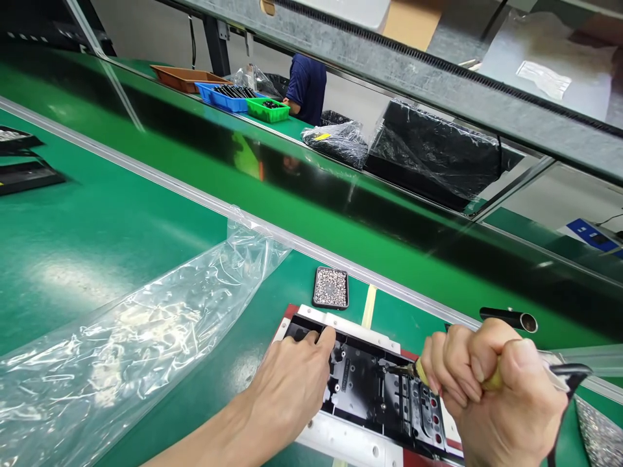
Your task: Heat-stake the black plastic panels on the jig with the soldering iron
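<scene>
So the left forearm [219, 429] comes in bare from the bottom edge, slanting up to the right. The left hand [302, 370] is back-side up, fingers bent down, tips mostly hidden, tbh. The right hand [496, 389] is curled into a pretty snug fist, thumb [523, 353] up top.

Pale wall [150, 32] beyond green belt [302, 214]

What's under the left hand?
The left hand lies over the left end of the black panel, between white strips. What is directly beneath its palm and fingertips is covered.
</scene>
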